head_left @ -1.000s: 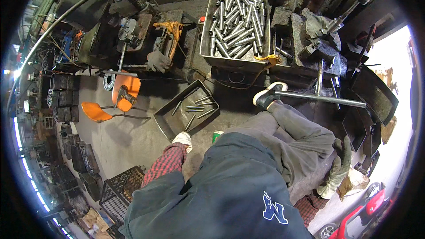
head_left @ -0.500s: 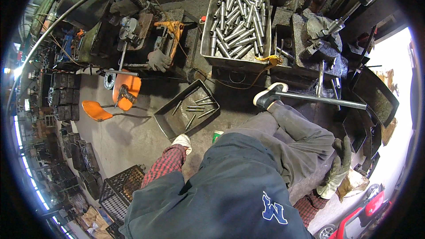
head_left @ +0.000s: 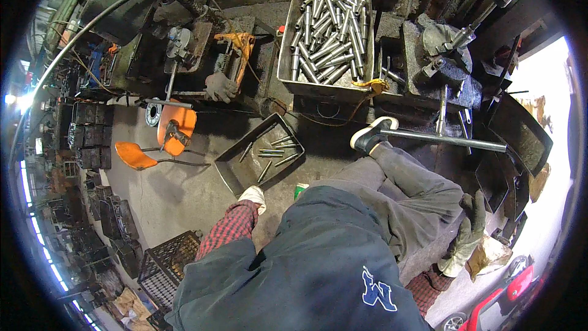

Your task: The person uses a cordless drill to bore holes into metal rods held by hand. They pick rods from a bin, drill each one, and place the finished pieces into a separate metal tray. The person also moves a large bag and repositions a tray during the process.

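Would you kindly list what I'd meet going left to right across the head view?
Stacked dark bins, orange metal-framed chair, pale-gloved left hand, grey rectangular metal tray of silver rods, grey-gloved right hand, dark curved panel.

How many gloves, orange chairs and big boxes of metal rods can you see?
Gloves: 3 (left hand, right hand, loose glove)
Orange chair: 1
Big boxes clearly holding metal rods: 2 (fuller box, floor box)
Total: 6

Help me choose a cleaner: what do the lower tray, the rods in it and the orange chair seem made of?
Rods: bright, smooth metal, likely steel, by their glints. Lower tray: probably sheet metal, dull, stained, thin-walled. Orange chair: perhaps smooth plastic, judging by its even colour.
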Demonstrator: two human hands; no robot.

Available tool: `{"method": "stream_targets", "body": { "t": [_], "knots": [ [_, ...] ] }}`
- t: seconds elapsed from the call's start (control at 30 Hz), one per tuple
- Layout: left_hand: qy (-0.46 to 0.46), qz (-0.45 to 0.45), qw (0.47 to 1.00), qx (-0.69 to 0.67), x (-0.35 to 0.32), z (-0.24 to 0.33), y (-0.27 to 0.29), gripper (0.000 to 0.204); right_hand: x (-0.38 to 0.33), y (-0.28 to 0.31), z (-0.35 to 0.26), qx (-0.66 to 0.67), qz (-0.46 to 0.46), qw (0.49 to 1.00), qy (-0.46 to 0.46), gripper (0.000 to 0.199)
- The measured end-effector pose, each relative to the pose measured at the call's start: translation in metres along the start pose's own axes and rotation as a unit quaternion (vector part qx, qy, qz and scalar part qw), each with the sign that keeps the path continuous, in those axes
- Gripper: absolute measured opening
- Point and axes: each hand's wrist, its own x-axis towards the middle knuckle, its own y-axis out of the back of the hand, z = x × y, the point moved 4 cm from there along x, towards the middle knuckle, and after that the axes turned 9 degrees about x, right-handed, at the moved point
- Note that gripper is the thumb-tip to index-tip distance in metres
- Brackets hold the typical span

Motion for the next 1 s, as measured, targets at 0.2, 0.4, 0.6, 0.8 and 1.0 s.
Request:
{"method": "stream_targets", "body": {
  "t": [0.2, 0.4, 0.6, 0.8, 1.0],
  "knots": [
    [-0.003, 0.017, 1.0, -0.007, 0.002, 0.003, -0.003, 0.017, 0.002, 0.0, -0.003, -0.016, -0.019, 1.0, 0.012, 0.068],
    [-0.013, 0.031, 0.999, -0.033, 0.001, -0.003, -0.014, 0.02, 0.001, -0.001, -0.002, 0.003, -0.01, 1.0, -0.006, 0.065],
    [0.071, 0.008, 0.991, -0.111, 0.027, -0.006, -0.048, 0.023, 0.0, 0.002, -0.003, -0.02, -0.013, 1.0, 0.014, 0.065],
    [-0.008, -0.005, 1.0, -0.003, 0.026, 0.0, -0.031, 0.018, -0.005, 0.006, -0.009, -0.002, -0.015, 1.0, 0.028, 0.079],
    [-0.016, 0.03, 0.998, 0.056, -0.002, -0.006, 0.034, 0.017, -0.011, 0.021, -0.038, -0.012, 0.014, 0.997, 0.078, 0.1]
  ]
}}
